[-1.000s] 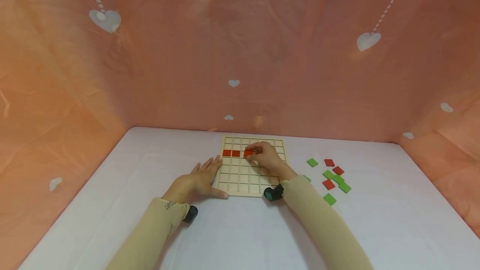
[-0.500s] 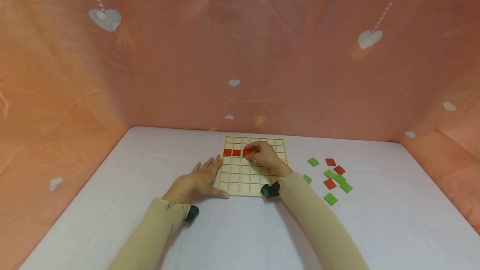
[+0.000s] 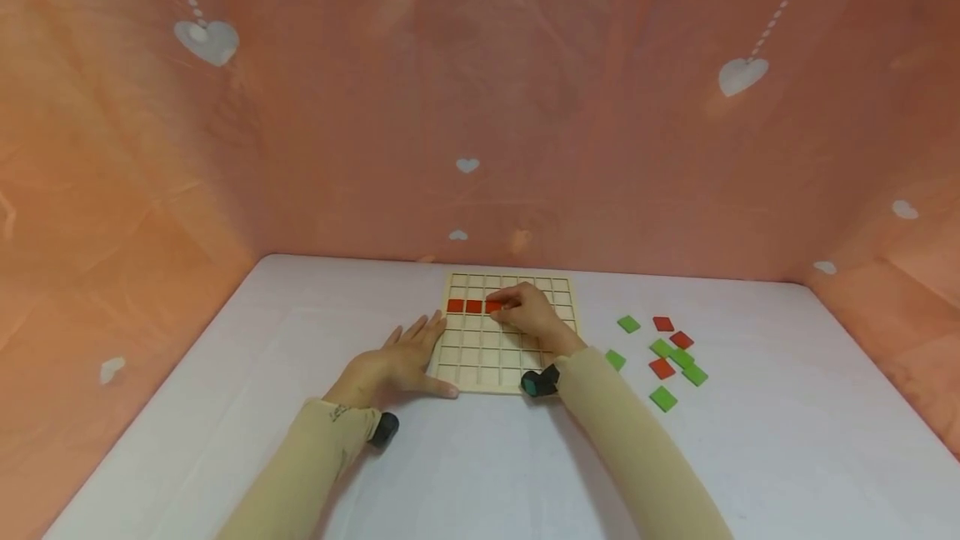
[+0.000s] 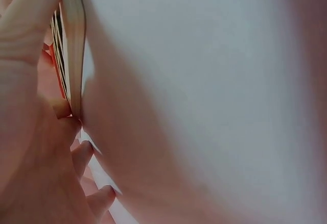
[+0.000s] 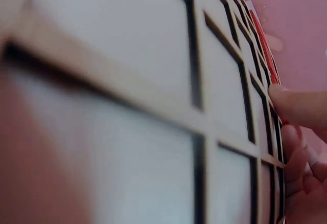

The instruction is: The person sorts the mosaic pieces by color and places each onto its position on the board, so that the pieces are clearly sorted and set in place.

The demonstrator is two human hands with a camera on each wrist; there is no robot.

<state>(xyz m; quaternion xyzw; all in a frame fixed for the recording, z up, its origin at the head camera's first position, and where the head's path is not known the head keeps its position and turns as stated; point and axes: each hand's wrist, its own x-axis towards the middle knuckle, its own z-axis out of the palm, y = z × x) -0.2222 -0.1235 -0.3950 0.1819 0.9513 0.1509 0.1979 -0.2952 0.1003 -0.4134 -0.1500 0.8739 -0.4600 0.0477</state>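
A pale wooden grid board (image 3: 471,357) lies flat on the table. My left hand (image 3: 402,362) rests at its left side, fingers spread, with the thumb along the near left corner; in the left wrist view the fingers line up by the board's edge (image 4: 76,50). Over the third row from the back, my right hand (image 3: 532,311) pinches a red square tile (image 3: 492,307) between thumb and fingertips. Two more red tiles, one at the left end (image 3: 455,306) and one beside it (image 3: 474,307), sit in that same row. The right wrist view shows the thumb (image 5: 301,106) against red.
Right of the board lie loose tiles: several green ones, such as the nearest (image 3: 663,398), and red ones (image 3: 662,368). A white cloth covers the table (image 3: 480,473). Orange-pink sheeting with hearts (image 3: 480,107) hangs close behind the table and at both sides.
My right hand has moved slightly left with the red tile, which now lines up beside the other two. The left hand has stayed in place.
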